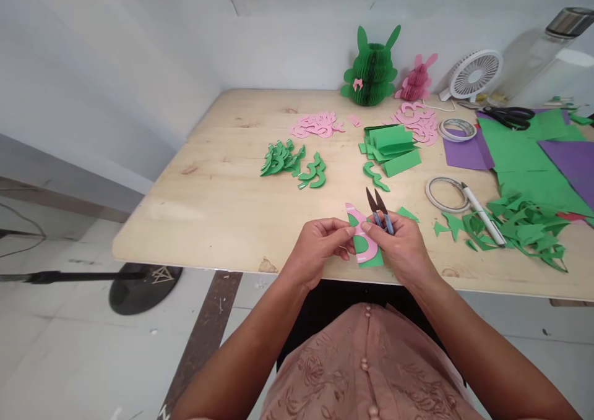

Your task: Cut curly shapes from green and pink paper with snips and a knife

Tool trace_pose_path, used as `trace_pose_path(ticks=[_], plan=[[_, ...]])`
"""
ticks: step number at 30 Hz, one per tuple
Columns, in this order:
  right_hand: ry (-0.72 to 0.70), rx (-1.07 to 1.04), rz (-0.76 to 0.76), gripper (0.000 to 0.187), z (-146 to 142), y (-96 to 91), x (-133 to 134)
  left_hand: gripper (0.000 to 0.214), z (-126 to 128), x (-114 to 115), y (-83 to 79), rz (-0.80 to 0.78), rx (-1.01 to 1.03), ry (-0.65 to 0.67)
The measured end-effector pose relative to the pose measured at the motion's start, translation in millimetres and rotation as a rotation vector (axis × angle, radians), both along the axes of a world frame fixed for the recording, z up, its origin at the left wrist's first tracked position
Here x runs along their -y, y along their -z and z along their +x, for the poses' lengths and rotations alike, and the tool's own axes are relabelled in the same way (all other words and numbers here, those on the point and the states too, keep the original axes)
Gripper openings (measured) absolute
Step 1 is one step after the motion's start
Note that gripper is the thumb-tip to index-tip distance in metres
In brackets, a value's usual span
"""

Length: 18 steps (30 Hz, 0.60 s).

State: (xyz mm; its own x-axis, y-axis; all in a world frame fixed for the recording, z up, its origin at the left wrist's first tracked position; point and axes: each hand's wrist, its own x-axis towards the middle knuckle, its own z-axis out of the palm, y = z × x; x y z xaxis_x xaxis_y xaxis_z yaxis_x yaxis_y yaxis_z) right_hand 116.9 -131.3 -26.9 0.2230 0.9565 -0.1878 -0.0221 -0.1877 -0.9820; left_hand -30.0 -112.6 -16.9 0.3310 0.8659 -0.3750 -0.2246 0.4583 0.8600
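Observation:
Near the table's front edge, my left hand pinches the left side of a curved pink paper cutout laid over a green paper piece. My right hand grips the right side of both papers with its thumb on top. Tucked in that same hand are small thread snips, their dark blades pointing away from me and slightly apart. Just beyond lie a wavy green cutout and a stack of folded green paper. A green scrap rests beside my right hand.
Green cutouts and pink cutouts lie in piles at left. Behind stand green and pink paper rabbits and a white fan. Tape rolls, a white pen, black scissors and green scraps occupy the right.

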Motion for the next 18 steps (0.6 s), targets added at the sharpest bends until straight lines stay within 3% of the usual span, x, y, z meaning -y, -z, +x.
trace_pose_path(ticks=[7, 12, 18], plan=[[-0.061, -0.068, 0.004, 0.024, -0.6, -1.7, 0.5, 0.021, 0.9, -0.7, 2.2, 0.003, 0.002, -0.021], [-0.055, -0.172, -0.013, 0.032, 3.4, -3.9, 3.6, 0.023, 1.7, 0.2, 5.4, -0.066, 0.063, -0.107], [-0.034, -0.106, -0.001, 0.031, 8.8, -6.6, 6.2, 0.023, 4.1, 0.8, 7.0, -0.061, 0.076, -0.207]])
